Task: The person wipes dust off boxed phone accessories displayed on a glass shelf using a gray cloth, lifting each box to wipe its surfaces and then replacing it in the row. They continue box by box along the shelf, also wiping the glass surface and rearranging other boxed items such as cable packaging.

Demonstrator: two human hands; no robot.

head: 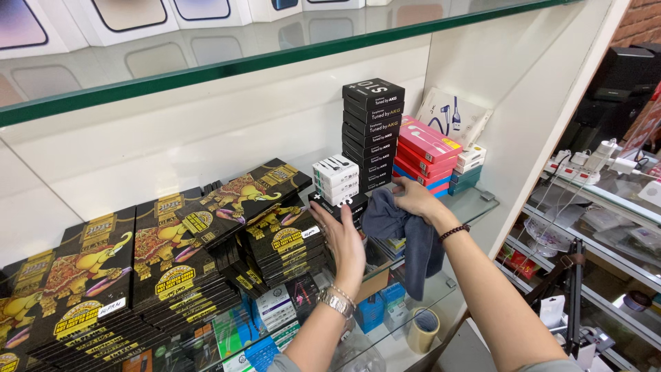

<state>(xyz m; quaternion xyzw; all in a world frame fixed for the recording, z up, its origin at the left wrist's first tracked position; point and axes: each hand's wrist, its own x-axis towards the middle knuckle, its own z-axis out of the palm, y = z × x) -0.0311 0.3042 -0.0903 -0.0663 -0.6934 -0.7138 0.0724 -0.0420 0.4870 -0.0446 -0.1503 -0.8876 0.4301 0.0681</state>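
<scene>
Gripping grey cloth [403, 231] under right hand [415, 198].

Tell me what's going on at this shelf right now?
A person is working at a glass shelf stocked with boxed goods. The right hand holds a dark blue cloth near a tall stack of black boxes. The left hand presses flat against the stacks of black packets with elephant pictures.

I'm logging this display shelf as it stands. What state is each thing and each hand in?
left hand: open, flat against the black boxes
right hand: closed on the dark cloth
dark cloth: bunched, hanging off the shelf edge
black box stack: upright, tall
red boxes: stacked flat
tape roll: upright, lower shelf
</scene>
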